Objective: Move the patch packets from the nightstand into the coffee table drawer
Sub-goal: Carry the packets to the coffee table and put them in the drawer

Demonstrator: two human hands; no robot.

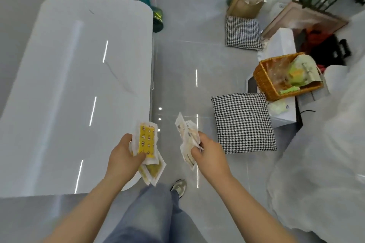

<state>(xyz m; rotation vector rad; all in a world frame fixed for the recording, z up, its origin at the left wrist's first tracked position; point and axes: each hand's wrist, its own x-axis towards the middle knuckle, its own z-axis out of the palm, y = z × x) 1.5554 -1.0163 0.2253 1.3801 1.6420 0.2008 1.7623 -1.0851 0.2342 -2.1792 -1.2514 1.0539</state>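
Head view: a glossy white tabletop (79, 85) fills the left of the frame, with grey tiled floor (177, 65) running alongside it; no open drawer can be seen from this angle. On the floor to the right lie a houndstooth cushion (244, 124) and, further back, a wicker basket (264, 83). A person stands at the table's near corner, both arms out. The left hand (122, 156) holds a fanned sheaf of yellow-printed packets (147, 140) over the corner of the tabletop, fingers (128, 138) curled behind the sheaf and thumb pressed across its face. The right hand (209, 150) pinches a bunch of pale packets (186, 134) above the floor, just off the table's edge, its fingers closed tight on the lower half. The packets look thin, light and floppy, in smooth wrapping likely to slide sheet over sheet; their loose ends splay and droop. They seem best gripped flat across the middle of the stack, thumb opposing fingers, rather than by one edge. One hand will probably need to take both bunches, or set one down, to free the other for the drawer.
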